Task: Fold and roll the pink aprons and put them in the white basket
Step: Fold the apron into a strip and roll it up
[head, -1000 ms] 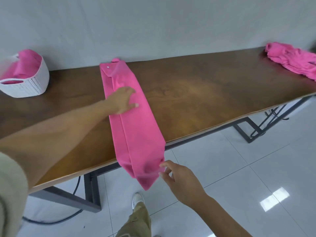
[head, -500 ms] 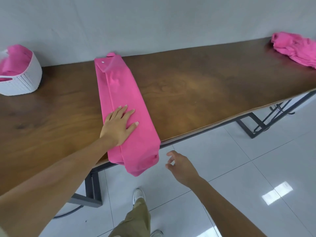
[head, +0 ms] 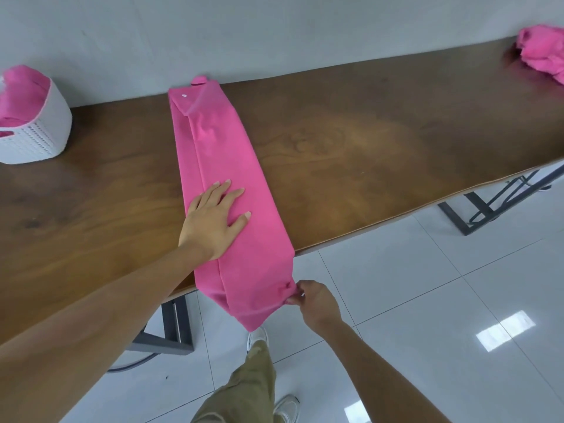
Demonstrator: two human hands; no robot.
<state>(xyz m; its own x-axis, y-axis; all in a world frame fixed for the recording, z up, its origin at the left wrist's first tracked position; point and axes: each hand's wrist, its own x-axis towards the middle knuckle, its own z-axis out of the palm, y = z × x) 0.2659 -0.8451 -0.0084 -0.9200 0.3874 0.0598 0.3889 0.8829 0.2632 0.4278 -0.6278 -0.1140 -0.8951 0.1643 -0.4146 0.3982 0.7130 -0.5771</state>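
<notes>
Lengthwise across table, folded apron runs from wall to near edge, end hanging over. Left hand flat, fingers spread, presses mid-strip; right hand, nearer hanging end, pinches its corner. Roll likely starts there, up long axis. Basket far left.

Head-worn view, downward over table

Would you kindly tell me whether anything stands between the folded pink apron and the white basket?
Nothing visible does: only bare wooden table separates the folded apron from the white basket to its left, which already holds pink cloth.
</notes>
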